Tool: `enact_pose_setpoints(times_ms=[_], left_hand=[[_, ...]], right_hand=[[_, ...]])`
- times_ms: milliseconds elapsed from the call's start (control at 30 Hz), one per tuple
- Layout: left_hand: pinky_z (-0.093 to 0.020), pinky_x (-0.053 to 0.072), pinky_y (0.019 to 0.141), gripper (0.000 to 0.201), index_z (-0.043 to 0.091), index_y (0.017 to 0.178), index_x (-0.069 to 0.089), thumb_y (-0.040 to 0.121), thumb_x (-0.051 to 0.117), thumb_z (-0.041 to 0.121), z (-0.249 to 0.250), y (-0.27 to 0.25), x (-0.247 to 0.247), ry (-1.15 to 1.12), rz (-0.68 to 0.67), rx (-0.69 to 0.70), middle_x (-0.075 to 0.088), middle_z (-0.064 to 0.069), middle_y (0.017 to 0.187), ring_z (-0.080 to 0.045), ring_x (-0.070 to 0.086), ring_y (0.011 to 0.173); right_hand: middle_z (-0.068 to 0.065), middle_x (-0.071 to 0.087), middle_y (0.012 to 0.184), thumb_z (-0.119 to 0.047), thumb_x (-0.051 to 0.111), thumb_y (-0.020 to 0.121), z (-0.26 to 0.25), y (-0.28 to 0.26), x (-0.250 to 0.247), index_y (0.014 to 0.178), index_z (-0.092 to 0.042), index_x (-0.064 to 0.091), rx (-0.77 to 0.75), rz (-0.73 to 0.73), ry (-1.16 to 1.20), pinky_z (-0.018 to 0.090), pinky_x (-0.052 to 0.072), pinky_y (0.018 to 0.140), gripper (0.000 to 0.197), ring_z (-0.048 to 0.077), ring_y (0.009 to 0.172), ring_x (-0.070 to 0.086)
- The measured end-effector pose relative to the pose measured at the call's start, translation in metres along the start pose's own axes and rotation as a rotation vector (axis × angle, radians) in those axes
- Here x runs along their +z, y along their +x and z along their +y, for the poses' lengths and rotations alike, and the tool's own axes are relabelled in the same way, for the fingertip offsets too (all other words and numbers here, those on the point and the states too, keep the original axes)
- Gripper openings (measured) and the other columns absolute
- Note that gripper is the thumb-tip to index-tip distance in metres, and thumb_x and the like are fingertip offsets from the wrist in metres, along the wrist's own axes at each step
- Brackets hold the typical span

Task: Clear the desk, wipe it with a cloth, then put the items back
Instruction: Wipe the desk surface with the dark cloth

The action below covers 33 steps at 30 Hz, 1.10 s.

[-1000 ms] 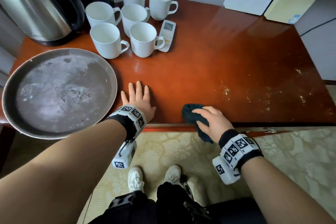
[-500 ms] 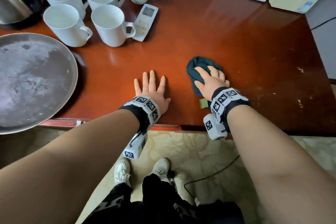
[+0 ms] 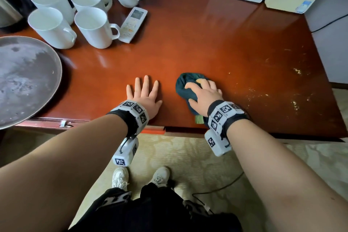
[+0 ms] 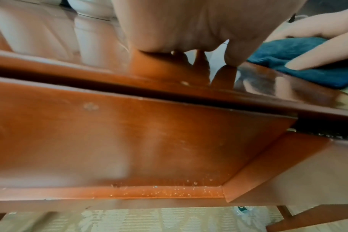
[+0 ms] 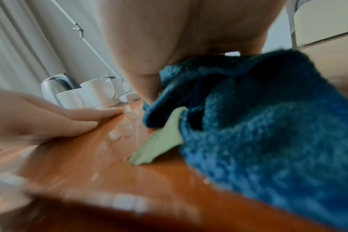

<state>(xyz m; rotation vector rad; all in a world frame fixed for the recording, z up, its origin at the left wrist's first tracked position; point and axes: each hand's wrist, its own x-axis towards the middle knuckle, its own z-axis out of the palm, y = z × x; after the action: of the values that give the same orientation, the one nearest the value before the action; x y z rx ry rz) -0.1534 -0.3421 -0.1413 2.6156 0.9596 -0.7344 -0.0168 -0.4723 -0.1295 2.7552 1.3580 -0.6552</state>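
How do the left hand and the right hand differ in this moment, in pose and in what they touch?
The left hand lies flat with fingers spread, palm on the bare desk; the right hand lies on the dark teal cloth, pressing it onto the desk. The left hand holds nothing; the right hand has its thumb along the cloth's side. Both sit near the desk's front edge.

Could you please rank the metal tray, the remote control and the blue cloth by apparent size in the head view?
1. metal tray, though cut off by the frame
2. blue cloth, partly hidden under the right hand
3. remote control, similar

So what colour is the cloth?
Dark teal blue cloth, with a pale green tag; clearest in the right wrist view.
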Motion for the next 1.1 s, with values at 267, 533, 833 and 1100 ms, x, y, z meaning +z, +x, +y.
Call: enact_pose_setpoints(times_ms=[267, 533, 833, 1100], left_hand=[[-0.049, -0.008, 0.118, 0.065, 0.023, 0.151, -0.007, 0.099, 0.028, 0.040, 0.010, -0.002, -0.005, 0.006, 0.000, -0.037, -0.019, -0.007, 0.157, -0.030, -0.022, 0.144], [-0.049, -0.007, 0.118, 0.062, 0.027, 0.151, -0.005, 0.099, 0.028, 0.038, 0.031, 0.009, -0.015, 0.043, 0.025, 0.051, -0.019, -0.006, 0.158, -0.030, -0.020, 0.144], [-0.047, -0.008, 0.118, 0.061, 0.030, 0.149, -0.013, 0.100, 0.020, 0.044, 0.028, 0.017, -0.006, 0.071, -0.014, 0.063, -0.023, -0.002, 0.157, -0.026, -0.019, 0.145], [-0.048, -0.007, 0.118, 0.061, 0.030, 0.149, -0.013, 0.100, 0.020, 0.044, 0.027, 0.017, -0.008, 0.073, -0.030, 0.073, -0.024, -0.002, 0.156, -0.027, -0.020, 0.145]], right_hand=[[-0.006, 0.045, 0.114, -0.021, 0.054, 0.082, 0.024, -0.077, -0.018, 0.108, -0.032, 0.057, -0.217, -0.473, -0.057, 0.032, 0.045, 0.083, 0.028, 0.018, 0.106, 0.046], [0.004, 0.032, 0.143, -0.014, 0.048, 0.088, 0.037, -0.023, -0.035, 0.131, -0.028, 0.046, 0.071, 0.042, 0.165, 0.036, 0.029, 0.106, 0.045, 0.031, 0.130, 0.027], [-0.003, 0.036, 0.136, -0.027, 0.053, 0.086, 0.021, -0.050, 0.012, 0.114, -0.029, 0.052, -0.082, -0.015, -0.012, 0.040, 0.025, 0.104, 0.028, 0.022, 0.131, 0.026], [-0.003, 0.048, 0.111, -0.006, 0.055, 0.079, 0.049, -0.061, -0.018, 0.086, -0.029, 0.060, 0.045, 0.065, 0.320, 0.031, 0.037, 0.098, 0.025, 0.024, 0.115, 0.043]])
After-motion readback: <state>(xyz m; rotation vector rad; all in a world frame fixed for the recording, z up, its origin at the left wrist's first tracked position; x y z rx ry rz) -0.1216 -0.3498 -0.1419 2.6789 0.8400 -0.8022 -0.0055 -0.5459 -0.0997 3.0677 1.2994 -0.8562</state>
